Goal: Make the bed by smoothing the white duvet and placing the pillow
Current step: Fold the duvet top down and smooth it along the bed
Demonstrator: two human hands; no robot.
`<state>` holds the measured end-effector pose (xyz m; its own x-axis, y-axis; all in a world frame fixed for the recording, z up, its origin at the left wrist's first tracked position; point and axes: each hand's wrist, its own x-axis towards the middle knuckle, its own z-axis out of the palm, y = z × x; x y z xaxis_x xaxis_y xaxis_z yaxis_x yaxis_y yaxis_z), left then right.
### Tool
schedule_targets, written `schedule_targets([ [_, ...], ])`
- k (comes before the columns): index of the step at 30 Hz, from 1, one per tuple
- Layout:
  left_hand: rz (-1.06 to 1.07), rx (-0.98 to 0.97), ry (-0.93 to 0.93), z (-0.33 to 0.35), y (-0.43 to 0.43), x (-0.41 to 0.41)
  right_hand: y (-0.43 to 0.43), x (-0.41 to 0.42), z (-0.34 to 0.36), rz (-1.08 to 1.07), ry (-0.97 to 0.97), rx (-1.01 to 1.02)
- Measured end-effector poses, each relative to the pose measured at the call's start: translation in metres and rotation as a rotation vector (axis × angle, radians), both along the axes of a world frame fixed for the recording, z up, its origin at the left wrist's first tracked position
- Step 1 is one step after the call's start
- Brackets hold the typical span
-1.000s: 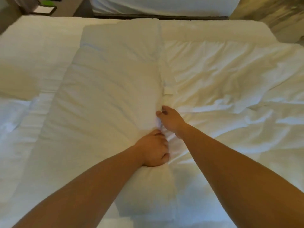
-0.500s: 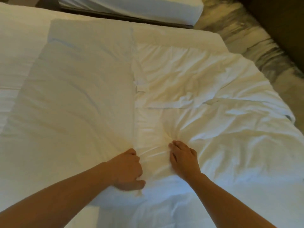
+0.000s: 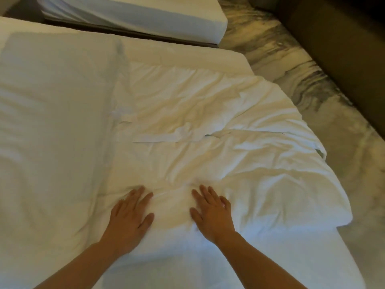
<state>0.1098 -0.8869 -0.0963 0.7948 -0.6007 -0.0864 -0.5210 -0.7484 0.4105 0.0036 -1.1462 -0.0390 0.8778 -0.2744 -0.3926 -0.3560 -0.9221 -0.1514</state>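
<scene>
The white duvet [image 3: 208, 113] lies wrinkled across the right half of the bed, its right edge bunched near the mattress side. A smoother, thick white folded layer [image 3: 52, 126] covers the left half; I cannot tell whether it is the pillow. My left hand [image 3: 130, 215] lies flat on the fabric at the seam between the two, fingers straight. My right hand [image 3: 212, 213] presses flat on the duvet a little to the right, fingers spread. A white fabric strip [image 3: 158, 138] lies on the duvet beyond my hands.
The bare mattress [image 3: 281, 257] shows at the lower right. A second white bed [image 3: 145, 15] stands at the top across a narrow gap. Marbled floor [image 3: 312, 84] runs along the right side, bordered by a dark wall or furniture [image 3: 343, 38].
Both hands have let go of the bunched fabric and flattened out, palms down and farther apart. The view has swung right, showing more floor.
</scene>
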Motion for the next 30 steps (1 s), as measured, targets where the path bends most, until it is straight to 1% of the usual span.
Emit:
schedule_targets([
  [2,0.101,0.051,0.042,-0.012,-0.042,-0.016,-0.052,-0.014,-0.006,-0.013,0.012,-0.028],
  [5,0.253,0.11,0.059,-0.013,-0.113,-0.041,-0.139,-0.04,-0.013,-0.003,0.029,-0.058],
  [8,0.363,0.158,0.107,-0.009,-0.172,-0.063,-0.216,-0.073,-0.016,-0.02,0.044,-0.057],
  [10,0.388,0.171,0.17,-0.002,-0.212,-0.073,-0.26,-0.092,-0.016,-0.055,0.066,-0.053],
  [13,0.323,0.186,0.258,0.011,-0.26,-0.084,-0.305,-0.113,-0.018,-0.095,0.097,-0.044],
  [15,0.258,0.177,0.268,0.021,-0.287,-0.086,-0.322,-0.119,-0.016,-0.097,0.091,-0.03],
  [18,0.186,0.138,0.197,0.035,-0.33,-0.07,-0.342,-0.117,-0.01,-0.061,0.066,-0.008],
  [20,0.164,0.083,0.149,0.044,-0.365,-0.049,-0.359,-0.112,-0.005,-0.078,0.039,-0.001],
  [22,0.14,0.054,0.133,0.05,-0.404,-0.029,-0.381,-0.105,0.002,-0.149,-0.027,0.015],
  [26,0.123,0.041,0.049,0.057,-0.479,0.0,-0.451,-0.085,0.007,-0.365,-0.22,0.08],
  [30,0.148,0.096,0.004,0.043,-0.552,0.025,-0.542,-0.069,-0.003,-0.523,-0.267,0.09],
])
